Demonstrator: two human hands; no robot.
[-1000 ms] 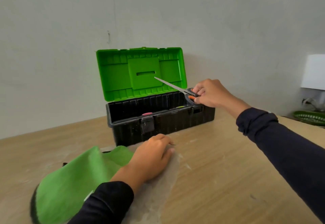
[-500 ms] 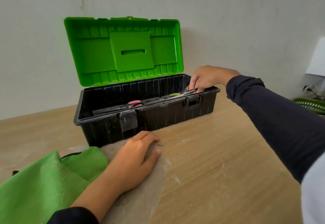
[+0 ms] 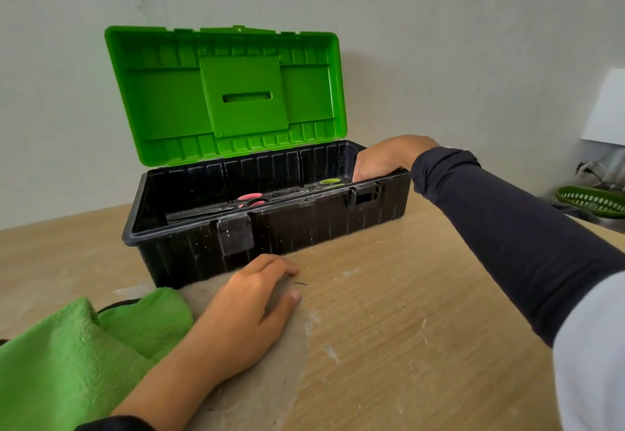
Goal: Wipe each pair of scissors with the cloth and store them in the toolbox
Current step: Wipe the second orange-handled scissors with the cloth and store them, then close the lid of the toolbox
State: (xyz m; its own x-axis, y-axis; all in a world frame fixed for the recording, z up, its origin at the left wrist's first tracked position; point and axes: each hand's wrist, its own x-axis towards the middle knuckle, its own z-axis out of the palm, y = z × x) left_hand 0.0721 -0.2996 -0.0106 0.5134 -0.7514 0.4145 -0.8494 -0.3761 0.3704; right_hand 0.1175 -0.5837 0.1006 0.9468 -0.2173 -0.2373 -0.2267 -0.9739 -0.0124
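Head view: I'm seeing the toolbox (image 3: 270, 237) sitting open on the wooden table (image 3: 406, 329), green lid (image 3: 230, 92) standing up against the wall behind. Inside, pink-handled scissors (image 3: 252, 199) are lying toward the middle and yellow-green-handled scissors (image 3: 331, 183) toward the right end, both half hidden by the black front wall. The right hand (image 3: 385, 159) is reaching down into the box's right end; its fingers are dipping behind the rim, so I cannot tell what they are gripping, if anything. The left hand (image 3: 250, 308) is resting on the table just in front of the box, fingers relaxed, holding nothing. The green cloth (image 3: 74, 356) is lying crumpled just left of that hand. Far right, a green basket (image 3: 592, 198) is sitting beneath a white object (image 3: 608, 109) on the wall.
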